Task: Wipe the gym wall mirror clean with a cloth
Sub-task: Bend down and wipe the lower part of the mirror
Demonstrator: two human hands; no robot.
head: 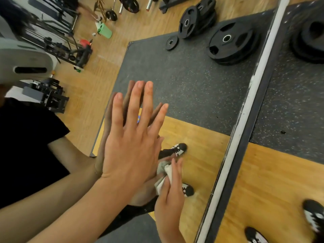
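The left hand (133, 146) lies flat on the mirror (192, 88), fingers straight and slightly spread, holding nothing. Just below and to the right of its palm, the crumpled pale cloth (164, 171) sits against the glass. The right hand (171, 195) presses it there with straight fingers.

Crumpled grey-white cloth (163, 172) lies pressed against the wall mirror (192, 95).
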